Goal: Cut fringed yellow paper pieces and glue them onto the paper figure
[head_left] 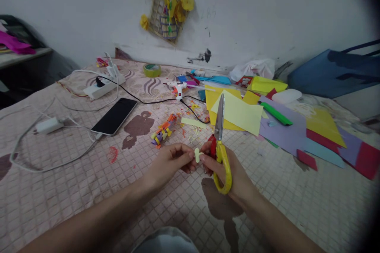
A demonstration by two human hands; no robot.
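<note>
A small pale yellow paper cutout (197,155) with rounded lobes is pinched between the fingertips of my left hand (178,158). My right hand (230,166) touches its right side with thumb and finger. Scissors (220,126) with yellow and red handles also rest in my right hand, blades pointing up and away. Just beyond my hands lie pale yellow paper scraps (194,132) and a pale strip (193,122). A small orange, purple and yellow paper craft (164,129) lies past my left hand.
A white glue gun (179,91) with a black cord stands further back. At left are a phone (115,116), a charger (49,125) and a power strip (104,87). Green tape (152,70) sits near the wall. Coloured sheets (285,134) and a green marker-like tube (276,113) spread rightward.
</note>
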